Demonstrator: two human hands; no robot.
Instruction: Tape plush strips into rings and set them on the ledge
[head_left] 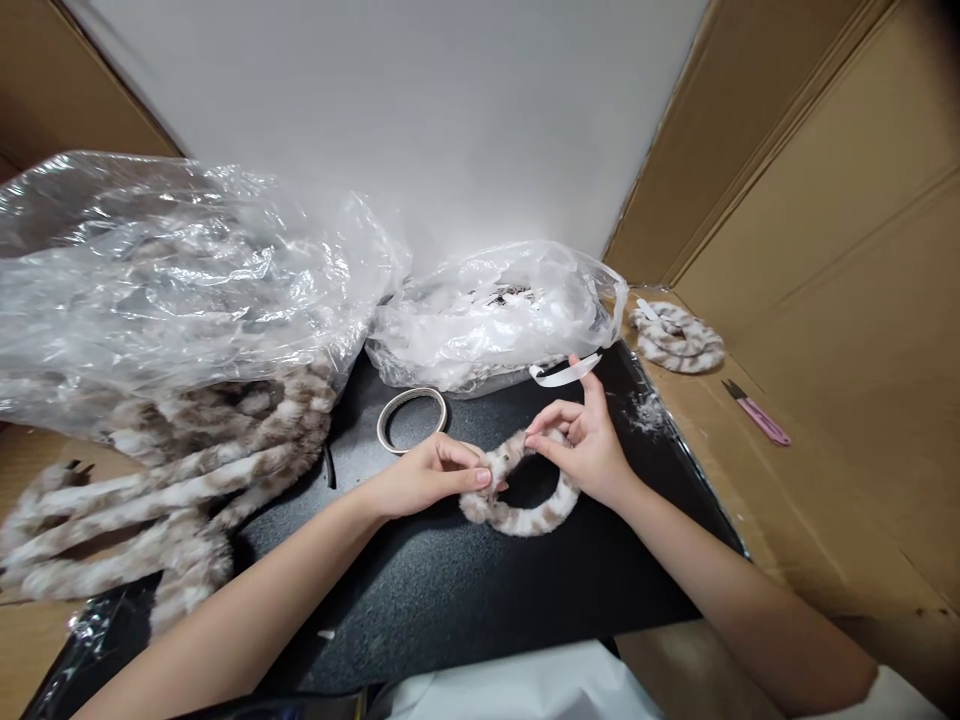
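A fluffy white and brown ring (536,515) is held just above the black work surface (450,600). My left hand (427,475) pinches its left side between thumb and fingers, beside a small fluffy bulge. On the ring's upper edge, my right hand (589,445) closes thumb and fingertips. A white ribbon strip (566,373) lies by the raised index finger of that hand. Behind my left hand rests a round hoop or tape roll (411,420).
Long fluffy strips (187,490) spill from a large clear bag (187,280) at left. Another plastic bag (495,320) stands at the back. Finished-looking fluffy rings (677,338) and pink-handled snips (757,413) lie on cardboard at right.
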